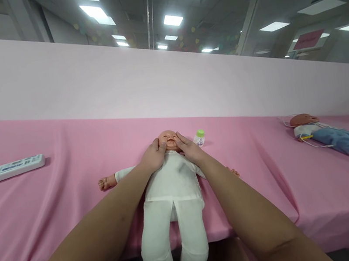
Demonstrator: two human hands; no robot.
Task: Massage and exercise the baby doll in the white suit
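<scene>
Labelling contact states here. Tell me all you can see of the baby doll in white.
The baby doll lies on its back on the pink cloth, head away from the camera, legs hanging over the near table edge. It wears a white top and white leggings of soft-looking fabric; the bare head and hands look like plastic. Its arms are spread sideways. The left hand and right hand press their fingers to its cheeks, one on each side. A small green-capped bottle stands just beside its head.

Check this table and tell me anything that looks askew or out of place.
The white-clad doll lies with its legs hanging off the near edge of the pink table; left hand and right hand touch its face. The pink cloth is wrinkled. A cord trails loose around the blue-clad doll. Nothing spilled.
</scene>
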